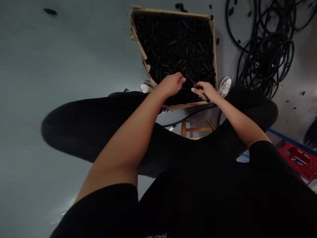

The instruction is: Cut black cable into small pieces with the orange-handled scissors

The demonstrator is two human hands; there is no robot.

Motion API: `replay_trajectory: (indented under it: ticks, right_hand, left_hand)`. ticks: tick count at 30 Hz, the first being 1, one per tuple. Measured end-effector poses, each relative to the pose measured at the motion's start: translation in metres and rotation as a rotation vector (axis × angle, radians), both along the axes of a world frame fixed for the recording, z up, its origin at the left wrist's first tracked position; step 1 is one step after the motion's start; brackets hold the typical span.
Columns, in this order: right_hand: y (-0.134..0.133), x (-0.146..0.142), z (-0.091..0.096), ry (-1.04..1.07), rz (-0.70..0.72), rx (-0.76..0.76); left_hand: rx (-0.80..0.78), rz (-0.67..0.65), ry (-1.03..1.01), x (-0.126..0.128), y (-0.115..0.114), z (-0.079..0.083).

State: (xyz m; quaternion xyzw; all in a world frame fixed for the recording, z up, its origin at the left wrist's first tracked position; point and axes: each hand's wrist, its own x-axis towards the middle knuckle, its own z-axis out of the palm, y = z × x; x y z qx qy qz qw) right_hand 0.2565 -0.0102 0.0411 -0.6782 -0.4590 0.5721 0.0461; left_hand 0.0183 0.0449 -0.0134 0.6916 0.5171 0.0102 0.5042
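Observation:
My left hand [172, 84] hangs over the near edge of an open cardboard box [170, 11], its fingers curled and their insides hidden. My right hand [206, 91] grips a pair of orange-and-black handled cutters [201, 92], whose thin dark tip points up and left toward my left hand. The two hands are close together but do not visibly touch. Below them, the box is heaped with short black rubber tube pieces [175, 49]. Its cardboard walls are torn and bent in places.
Coils of black hose [264, 56] lie on the grey floor [49, 59] right of the box, with loose black pieces around it. My black-clad legs spread below. A wooden stool [195, 129], a black cable [190, 115], white sneakers [225, 86] and a red plastic crate [296, 160] are nearby.

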Motion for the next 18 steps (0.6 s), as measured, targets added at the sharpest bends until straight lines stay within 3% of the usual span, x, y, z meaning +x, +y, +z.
replay_trajectory:
  ticks: [7,13,18]
  right_hand:
    - [0.002,0.002,0.010,0.118,0.028,-0.027]
    - [0.001,0.000,0.009,0.051,-0.043,-0.045]
    - [-0.002,-0.008,0.001,0.058,-0.047,-0.043]
  left_hand:
    - [-0.123,-0.088,-0.135,0.003,0.000,0.005]
    - [-0.029,0.126,-0.039,0.001,0.000,0.003]
    - [-0.035,0.118,0.047,-0.002,0.001,0.002]
